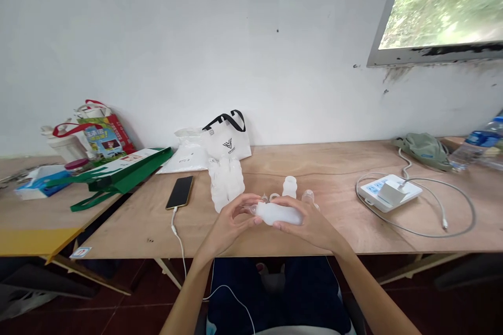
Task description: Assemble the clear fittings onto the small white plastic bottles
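My right hand (310,220) is closed round a frosted white plastic bottle (277,214), which lies on its side above the table's front part. At the bottle's left end, my left hand (236,217) pinches a clear cap (250,210) between thumb and fingers. The cap meets the bottle's mouth; whether it is fastened I cannot tell. Behind my left hand stand several wavy-sided white bottles (227,180) close together. Another white bottle (290,186) stands behind my right hand. Small clear pieces (308,196) and a white ring (274,196) lie near my fingers, partly hidden.
On the left are a phone (180,192) with a charging cable, a green bag (126,172) and a blue box (41,183). A white tote bag (230,138) leans on the wall. To the right, a white power strip (389,192), a looped cable (469,222) and a green cap (426,149).
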A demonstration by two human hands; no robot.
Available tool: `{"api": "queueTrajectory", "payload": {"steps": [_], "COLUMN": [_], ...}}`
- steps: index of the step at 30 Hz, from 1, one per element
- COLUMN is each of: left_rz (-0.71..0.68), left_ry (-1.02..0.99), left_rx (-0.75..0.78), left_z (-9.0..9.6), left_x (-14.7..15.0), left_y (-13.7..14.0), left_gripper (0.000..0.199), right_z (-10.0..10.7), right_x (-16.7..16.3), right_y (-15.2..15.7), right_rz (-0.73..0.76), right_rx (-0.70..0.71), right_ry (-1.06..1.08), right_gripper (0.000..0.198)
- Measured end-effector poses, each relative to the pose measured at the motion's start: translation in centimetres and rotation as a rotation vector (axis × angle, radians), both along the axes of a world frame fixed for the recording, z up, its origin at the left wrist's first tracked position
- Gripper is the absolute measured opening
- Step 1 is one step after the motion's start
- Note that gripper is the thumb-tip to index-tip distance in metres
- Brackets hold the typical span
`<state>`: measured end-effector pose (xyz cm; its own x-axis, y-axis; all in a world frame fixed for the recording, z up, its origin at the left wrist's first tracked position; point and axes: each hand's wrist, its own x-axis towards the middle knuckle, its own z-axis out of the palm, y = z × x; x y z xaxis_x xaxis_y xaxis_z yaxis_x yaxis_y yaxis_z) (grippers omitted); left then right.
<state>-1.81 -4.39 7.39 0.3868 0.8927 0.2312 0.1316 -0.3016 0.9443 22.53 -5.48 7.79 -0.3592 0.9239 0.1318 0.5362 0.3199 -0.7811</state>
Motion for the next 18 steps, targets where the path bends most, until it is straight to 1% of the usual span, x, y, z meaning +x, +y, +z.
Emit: {"api": "queueTrajectory", "payload": {"steps": [2, 4, 6, 8, 10, 12, 14, 16, 18], "left_rz": [0.011, 0.059, 0.119, 0.166, 0.187, 0.178, 0.149, 0.115, 0.083], "left_ry": [0.01, 0.019, 0.013, 0.003, 0.0, 0.021, 0.058, 0.1, 0.137], "left_rx": [0.011, 0.003, -0.035, -0.076, -0.1, -0.115, -0.125, -0.12, -0.094], "left_z": [0.0, 0.0, -0.1, -0.3, -0.6, -0.8, -1.1, -1.2, -1.5], "left_x": [0.0, 0.0, 0.0, -0.1, -0.2, -0.2, -0.1, 0.1, 0.4], "left_y": [-0.1, -0.1, 0.0, 0.2, 0.4, 0.4, 0.4, 0.3, 0.3], "left_gripper": [0.047, 0.057, 0.062, 0.06, 0.056, 0.053, 0.052, 0.05, 0.047], "right_z": [0.0, 0.0, 0.1, 0.3, 0.5, 0.5, 0.3, -0.2, -0.9], "right_x": [0.4, 1.6, 3.8, 6.6, 9.4, 11.7, 13.0, 13.4, 13.1], "right_y": [0.2, 0.6, 1.2, 1.6, 1.8, 1.9, 1.9, 2.2, 2.7], "right_rz": [0.009, 0.023, 0.012, -0.045, -0.031, -0.025, -0.035, -0.04, -0.012], "right_rx": [0.0, 0.02, 0.029, 0.005, -0.031, -0.069, -0.098, -0.115, -0.123], "right_ry": [-0.018, -0.01, 0.009, 0.029, -0.022, -0.057, -0.064, -0.06, -0.051], "right_gripper": [0.049, 0.049, 0.051, 0.052, 0.052, 0.049, 0.046, 0.047, 0.048]}}
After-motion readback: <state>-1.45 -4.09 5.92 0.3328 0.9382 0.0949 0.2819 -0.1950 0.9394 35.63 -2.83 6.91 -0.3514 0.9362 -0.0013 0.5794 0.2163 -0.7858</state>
